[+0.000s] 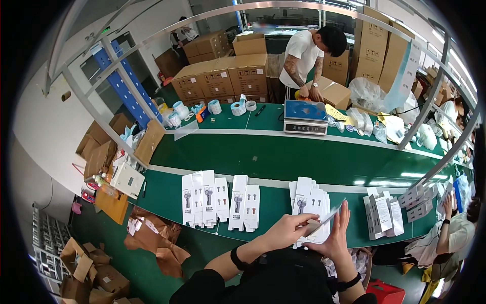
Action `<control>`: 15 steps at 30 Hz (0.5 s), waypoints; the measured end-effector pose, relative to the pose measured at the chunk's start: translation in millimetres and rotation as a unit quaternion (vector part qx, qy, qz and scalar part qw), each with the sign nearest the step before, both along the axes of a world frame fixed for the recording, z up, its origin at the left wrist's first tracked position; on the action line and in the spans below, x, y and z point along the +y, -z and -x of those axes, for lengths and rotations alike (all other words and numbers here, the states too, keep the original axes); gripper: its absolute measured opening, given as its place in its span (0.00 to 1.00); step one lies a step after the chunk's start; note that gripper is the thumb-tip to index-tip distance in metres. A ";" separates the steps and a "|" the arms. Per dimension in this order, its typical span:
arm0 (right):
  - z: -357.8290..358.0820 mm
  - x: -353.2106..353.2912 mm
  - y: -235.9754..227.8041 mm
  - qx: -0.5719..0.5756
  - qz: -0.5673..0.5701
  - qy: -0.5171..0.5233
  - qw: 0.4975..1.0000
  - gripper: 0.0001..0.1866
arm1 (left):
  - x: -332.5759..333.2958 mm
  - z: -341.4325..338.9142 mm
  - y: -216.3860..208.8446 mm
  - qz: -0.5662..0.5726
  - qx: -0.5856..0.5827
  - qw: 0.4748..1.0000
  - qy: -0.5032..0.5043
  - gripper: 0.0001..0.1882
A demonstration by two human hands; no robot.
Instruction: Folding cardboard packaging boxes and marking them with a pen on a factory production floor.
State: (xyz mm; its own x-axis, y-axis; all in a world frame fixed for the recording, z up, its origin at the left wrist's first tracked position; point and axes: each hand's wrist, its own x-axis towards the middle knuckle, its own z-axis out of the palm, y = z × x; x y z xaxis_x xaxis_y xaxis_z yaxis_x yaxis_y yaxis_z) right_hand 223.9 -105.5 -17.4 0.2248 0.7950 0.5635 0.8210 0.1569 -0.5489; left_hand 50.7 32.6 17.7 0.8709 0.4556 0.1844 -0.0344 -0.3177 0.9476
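Observation:
A small white carton (324, 219) is held tilted between my two hands above the front edge of the green table (273, 223). My left hand (289, 231) pinches its near end with thumb and fingers. Along its other side, my right hand (334, 238) braces it, fingers stretched upward and thumb underneath. Just beyond lies a stack of flat printed white cartons (304, 190), partly covered by my hands. To the left are another pile of flat cartons (238, 202) and a wider spread of them (195, 200), printed with pictures of a small handheld device.
Folded white boxes (379, 215) stand at the right, near another person's hands (448, 205). Across the green conveyor belt (243, 154), a scale (305, 119) sits before a person in a white shirt (304, 58). Metal frame bars (435, 96) rise at the right.

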 end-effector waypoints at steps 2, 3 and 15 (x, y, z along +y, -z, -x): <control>4.3 16.3 -15.6 -0.082 -0.005 0.033 0.996 0.68 | 6.9 1.4 -19.5 0.082 -0.009 0.997 -0.004 0.21; 5.2 24.2 -19.4 -0.082 -0.005 0.031 0.996 0.68 | 11.0 0.7 -27.1 0.090 0.045 0.995 -0.027 0.22; 18.0 41.0 -38.9 0.322 0.084 -0.132 0.934 0.61 | 38.6 8.3 3.6 0.088 -0.254 0.963 -0.007 0.41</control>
